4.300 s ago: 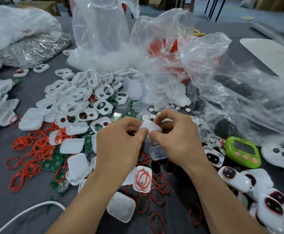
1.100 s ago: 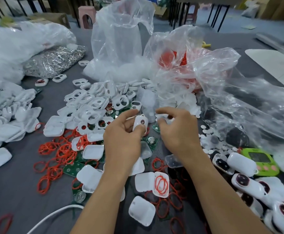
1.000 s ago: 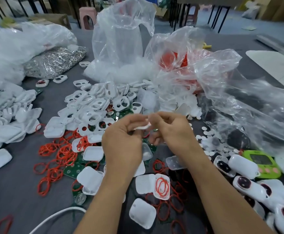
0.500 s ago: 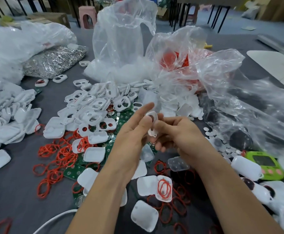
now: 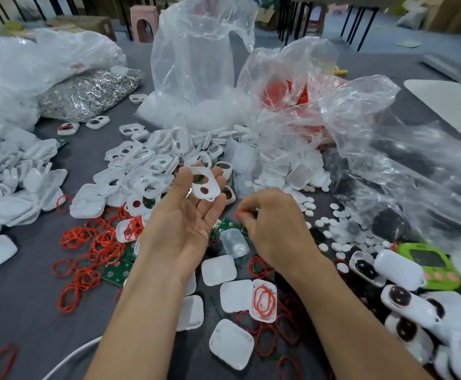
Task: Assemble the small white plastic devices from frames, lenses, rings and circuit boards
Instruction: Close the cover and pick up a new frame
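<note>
My left hand (image 5: pixel 188 215) is palm up over the middle of the table, and a white frame with two holes (image 5: pixel 205 184) rests on its fingertips. To its right, my right hand (image 5: pixel 273 229) is lowered to the table, with thumb and forefinger pinching a red ring (image 5: pixel 241 213). Beneath the hands lie green circuit boards (image 5: pixel 225 224) and a clear lens (image 5: pixel 234 242). A heap of white frames (image 5: pixel 147 171) lies beyond my left hand. Red rings (image 5: pixel 95 242) are scattered to the left. White back covers (image 5: pixel 230 344) lie in front.
Clear plastic bags (image 5: pixel 388 149) of parts rise behind and to the right. Finished white devices (image 5: pixel 407 305) and a green timer (image 5: pixel 429 264) sit at the right. Small white discs (image 5: pixel 344 234) lie by the bag. A white cable (image 5: pixel 67 363) crosses the near left.
My hands have separated. The left hand opened palm up with the white frame on its fingers, and the right hand dropped to the table and pinched a red ring.
</note>
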`<state>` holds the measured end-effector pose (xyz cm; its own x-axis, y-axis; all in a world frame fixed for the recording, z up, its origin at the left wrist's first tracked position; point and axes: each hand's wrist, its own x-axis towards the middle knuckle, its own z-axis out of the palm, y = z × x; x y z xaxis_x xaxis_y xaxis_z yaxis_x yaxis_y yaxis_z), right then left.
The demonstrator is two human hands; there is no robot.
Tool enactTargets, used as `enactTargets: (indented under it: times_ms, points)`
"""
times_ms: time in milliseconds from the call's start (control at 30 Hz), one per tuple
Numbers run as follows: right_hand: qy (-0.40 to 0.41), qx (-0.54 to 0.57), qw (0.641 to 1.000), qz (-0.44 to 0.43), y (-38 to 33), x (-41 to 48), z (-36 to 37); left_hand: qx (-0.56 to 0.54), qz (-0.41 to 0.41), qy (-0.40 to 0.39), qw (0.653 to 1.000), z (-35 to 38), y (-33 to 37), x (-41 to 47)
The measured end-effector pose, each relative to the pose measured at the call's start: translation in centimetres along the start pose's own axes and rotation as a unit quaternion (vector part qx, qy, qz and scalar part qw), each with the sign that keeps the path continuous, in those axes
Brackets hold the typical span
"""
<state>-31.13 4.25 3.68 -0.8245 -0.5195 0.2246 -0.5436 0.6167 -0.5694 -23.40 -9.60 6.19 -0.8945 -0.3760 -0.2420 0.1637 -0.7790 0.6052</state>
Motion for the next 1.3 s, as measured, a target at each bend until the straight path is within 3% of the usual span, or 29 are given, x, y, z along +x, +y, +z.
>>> enactTargets:
  times_ms: [67,133,200,267,367,533,767,1300]
  points:
    - [0.022,0.138,0.987,0.073,0.4,0.0,-0.9,0.033,0.004,-0.004,0.999,0.1,-0.4,0.1]
    - [0.049,0.3,0.944,0.128,0.9,0.3,-2.7,0.06,-0.004,-0.01,0.998,0.1,-1.0,0.1]
    - [0.094,0.409,0.898,0.134,1.3,0.4,-5.1,0.089,-0.029,-0.024,0.995,0.3,-1.5,0.2]
    - [0.119,0.437,0.885,0.104,1.5,0.0,-6.5,0.119,-0.048,-0.027,0.991,0.5,-2.1,0.2]
    - [0.121,0.404,0.903,0.078,1.2,-1.1,-6.2,0.157,-0.058,-0.031,0.985,1.0,-2.9,0.2]
    - [0.124,0.235,0.962,0.056,0.8,-1.9,-4.3,0.209,-0.06,-0.039,0.975,1.5,-3.5,-0.1]
    - [0.184,0.073,0.98,0.018,0.1,-2.5,-4.3,0.217,-0.083,-0.052,0.971,1.5,-3.7,-0.2]
    - [0.167,0.072,0.983,0.018,-0.4,-2.4,-3.6,0.251,-0.06,-0.078,0.963,1.3,-4.4,-0.1]
